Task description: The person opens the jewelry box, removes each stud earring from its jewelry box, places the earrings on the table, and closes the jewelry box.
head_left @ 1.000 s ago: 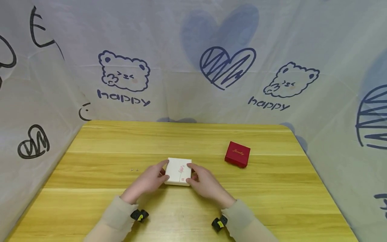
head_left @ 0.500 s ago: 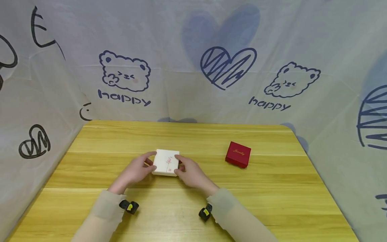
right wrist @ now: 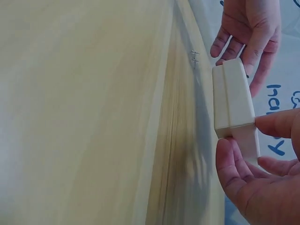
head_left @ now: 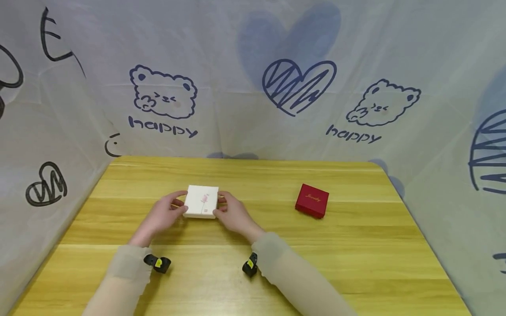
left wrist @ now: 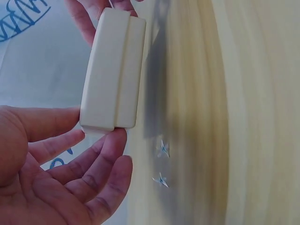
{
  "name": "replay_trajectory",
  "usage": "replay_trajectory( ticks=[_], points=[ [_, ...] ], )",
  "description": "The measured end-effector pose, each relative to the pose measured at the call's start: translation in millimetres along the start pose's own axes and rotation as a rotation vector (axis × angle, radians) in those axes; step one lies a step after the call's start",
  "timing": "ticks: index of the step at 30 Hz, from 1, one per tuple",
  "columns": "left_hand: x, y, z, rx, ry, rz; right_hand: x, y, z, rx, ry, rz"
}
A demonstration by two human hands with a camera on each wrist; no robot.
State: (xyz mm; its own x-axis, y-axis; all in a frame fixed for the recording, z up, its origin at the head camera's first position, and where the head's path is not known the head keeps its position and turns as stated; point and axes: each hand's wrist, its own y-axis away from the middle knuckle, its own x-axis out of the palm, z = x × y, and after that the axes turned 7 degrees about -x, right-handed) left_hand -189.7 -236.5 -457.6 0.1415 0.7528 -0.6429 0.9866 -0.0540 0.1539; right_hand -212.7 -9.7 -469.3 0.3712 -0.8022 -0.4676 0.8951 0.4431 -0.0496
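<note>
A square white box (head_left: 201, 201) with a pink flower on its lid is held between both hands. My left hand (head_left: 161, 214) grips its left side and my right hand (head_left: 236, 215) its right side, fingers and thumb on the edges. In the left wrist view the white box (left wrist: 110, 70) hangs above the wood, its lid overlapping the base, with the left hand (left wrist: 61, 168) at one end. Two small shiny star-like pieces (left wrist: 161, 180) lie on the table beneath. The right wrist view has the right hand (right wrist: 262, 173) pinching the near end of the box (right wrist: 234, 98).
A red box (head_left: 312, 201) with gold lettering rests on the right half of the wooden table (head_left: 356, 245). A pale cloth (head_left: 233, 123) with drawn bears and hearts hangs behind the table and along both sides.
Both hands have carried the white box left and toward the back of the table. The small pieces seen left of the hands earlier are now hidden in the head view. The red box has stayed put.
</note>
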Motion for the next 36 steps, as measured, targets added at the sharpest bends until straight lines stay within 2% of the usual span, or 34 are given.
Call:
replay_trajectory(
  ticks=[5,10,14,19,28,36],
  points=[
    [-4.2,-0.9,5.0,-0.046,0.023,-0.022,10,-11.5,-1,0.024,-0.07,-0.015],
    [-8.5,-1.2,9.8,-0.044,0.009,-0.055,21,-19.8,1,0.056,-0.123,-0.023],
    [-11.8,-1.6,14.6,-0.05,0.001,-0.071,26,-24.5,3,0.077,-0.215,-0.036],
    [-15.5,-2.0,17.9,-0.096,0.002,-0.078,33,-28.3,8,0.09,-0.272,-0.048],
    [-20.1,-3.7,25.9,-0.149,0.025,-0.094,45,-31.8,8,0.117,-0.227,-0.004],
    [-21.6,-5.8,30.3,-0.181,0.019,-0.092,47,-30.0,8,0.088,-0.209,0.055]
  ],
)
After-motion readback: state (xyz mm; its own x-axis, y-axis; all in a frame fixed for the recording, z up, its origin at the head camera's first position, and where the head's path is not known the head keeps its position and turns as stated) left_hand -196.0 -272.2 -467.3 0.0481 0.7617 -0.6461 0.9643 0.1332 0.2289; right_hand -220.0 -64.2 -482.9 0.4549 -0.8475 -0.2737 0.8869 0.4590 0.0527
